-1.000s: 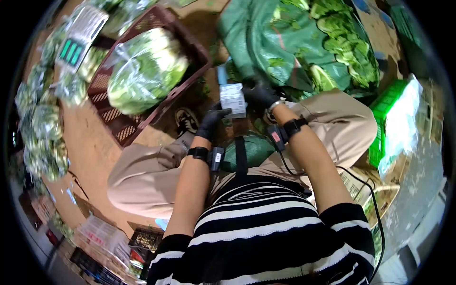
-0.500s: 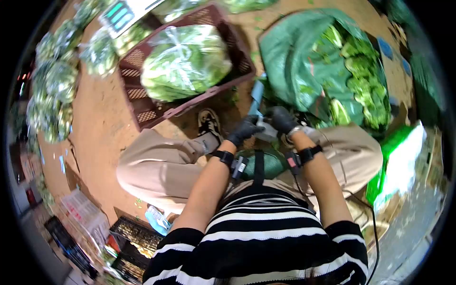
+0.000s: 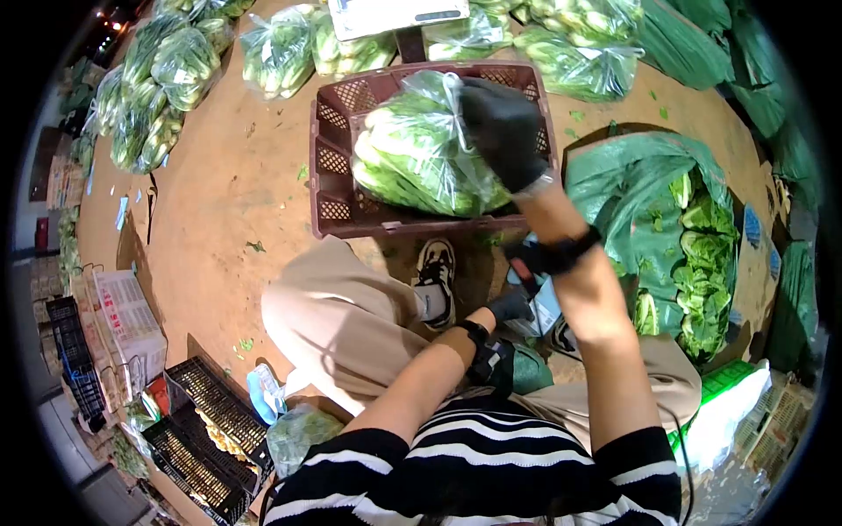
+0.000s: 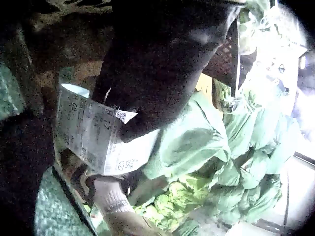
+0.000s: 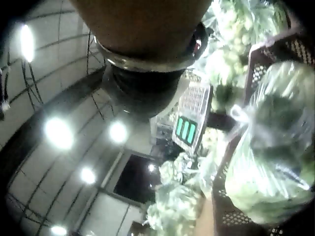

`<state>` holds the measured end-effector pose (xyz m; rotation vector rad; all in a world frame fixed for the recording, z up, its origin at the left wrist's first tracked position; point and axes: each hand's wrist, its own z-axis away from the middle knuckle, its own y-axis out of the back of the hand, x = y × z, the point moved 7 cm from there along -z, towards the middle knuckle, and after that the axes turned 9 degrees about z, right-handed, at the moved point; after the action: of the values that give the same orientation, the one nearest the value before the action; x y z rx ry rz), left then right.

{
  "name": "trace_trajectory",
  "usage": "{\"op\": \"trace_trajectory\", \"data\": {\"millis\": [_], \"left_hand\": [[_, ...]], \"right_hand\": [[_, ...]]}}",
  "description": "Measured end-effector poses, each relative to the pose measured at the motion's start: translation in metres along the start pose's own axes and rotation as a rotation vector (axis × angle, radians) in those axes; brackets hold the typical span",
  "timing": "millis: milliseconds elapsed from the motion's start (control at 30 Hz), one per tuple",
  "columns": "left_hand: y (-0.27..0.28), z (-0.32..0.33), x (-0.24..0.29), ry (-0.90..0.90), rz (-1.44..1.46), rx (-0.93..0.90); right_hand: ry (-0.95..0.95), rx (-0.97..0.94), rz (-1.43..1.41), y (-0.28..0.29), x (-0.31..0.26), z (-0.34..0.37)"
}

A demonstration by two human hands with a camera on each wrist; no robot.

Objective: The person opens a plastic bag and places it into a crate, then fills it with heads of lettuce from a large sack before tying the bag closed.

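Lettuce bag [image 3: 417, 153], tied at its neck, sits inside the maroon crate [image 3: 430, 230] at our twelve o'clock, where the walls presumably stop it rolling. Our right hand [image 3: 503, 131] appears over its two o'clock side, though we cannot tell whether those hidden fingers grip, while our left hand [image 3: 509, 307] pinches a printed label strip [image 4: 83, 130] near our lap, probably for easy reach, below the digital scale [image 3: 395, 16] at twelve.

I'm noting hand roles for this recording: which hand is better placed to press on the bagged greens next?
Probably right: the right hand is over the crate, close to the bagged greens. The left hand is outside the crate, by the lap, holding printed labels.
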<state>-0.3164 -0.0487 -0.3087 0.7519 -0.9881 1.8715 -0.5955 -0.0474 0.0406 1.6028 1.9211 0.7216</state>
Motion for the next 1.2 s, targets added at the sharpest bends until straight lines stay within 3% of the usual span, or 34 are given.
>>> {"op": "trace_trajectory", "data": {"millis": [67, 100, 133, 200, 267, 300, 400, 433, 600, 700, 733, 767, 867, 933, 1000, 1067, 1133, 1200], "left_hand": [[0.005, -0.004, 0.011, -0.023, -0.042, 0.042], [0.008, -0.007, 0.011, -0.029, -0.059, 0.057], [0.011, -0.008, 0.014, -0.037, -0.076, 0.068], [0.02, -0.009, 0.022, -0.05, -0.102, 0.091], [0.025, -0.01, 0.025, -0.058, -0.109, 0.106], [0.027, -0.009, 0.026, -0.057, -0.117, 0.11], [0.03, -0.007, 0.025, -0.068, -0.134, 0.112], [0.029, -0.006, 0.025, -0.069, -0.14, 0.114], [0.035, -0.001, 0.036, -0.096, -0.184, 0.126], [0.041, 0.005, 0.056, -0.128, -0.257, 0.115], [0.043, 0.008, 0.069, -0.16, -0.301, 0.101], [0.048, 0.022, 0.092, -0.249, -0.369, 0.12], [0.066, 0.094, 0.195, -0.656, -0.568, 0.305], [0.08, 0.107, 0.239, -0.307, -0.473, 0.169], [0.112, 0.132, 0.273, -0.644, -0.626, 0.805], [0.123, 0.16, 0.324, -0.772, -0.931, 1.214], [0.141, 0.152, 0.336, -0.681, -1.127, 1.301], [0.171, 0.118, 0.31, -0.536, -1.24, 1.18]], "right_hand": [[0.007, -0.153, -0.098, -0.061, -0.031, 0.025], [0.272, -0.526, 0.254, -0.11, -0.059, 0.059], [0.206, -0.728, 0.191, -0.106, -0.069, 0.068], [0.148, -0.429, 0.16, -0.084, -0.075, 0.082], [0.09, -0.598, -0.059, -0.074, -0.066, 0.09], [0.101, -0.65, 0.014, -0.075, -0.062, 0.087], [0.004, -0.571, -0.154, -0.064, -0.052, 0.048], [0.006, -0.489, -0.11, -0.072, -0.047, 0.041], [0.037, -0.529, -0.005, -0.097, -0.049, 0.07], [-0.046, -0.7, 0.068, -0.075, -0.044, 0.071], [-0.044, -0.728, 0.047, -0.058, -0.041, 0.077], [-0.026, -0.638, -0.173, -0.033, -0.035, 0.085], [-0.201, -0.669, -0.336, 0.055, 0.006, 0.105], [-0.339, -0.677, -0.338, 0.1, 0.037, 0.134], [-0.671, -0.841, -0.348, 0.118, 0.082, 0.203], [-0.712, -0.803, -0.293, 0.124, 0.091, 0.246], [-0.72, -0.65, -0.357, 0.123, 0.089, 0.277], [-0.743, -0.62, -0.587, 0.112, 0.061, 0.263]]}}
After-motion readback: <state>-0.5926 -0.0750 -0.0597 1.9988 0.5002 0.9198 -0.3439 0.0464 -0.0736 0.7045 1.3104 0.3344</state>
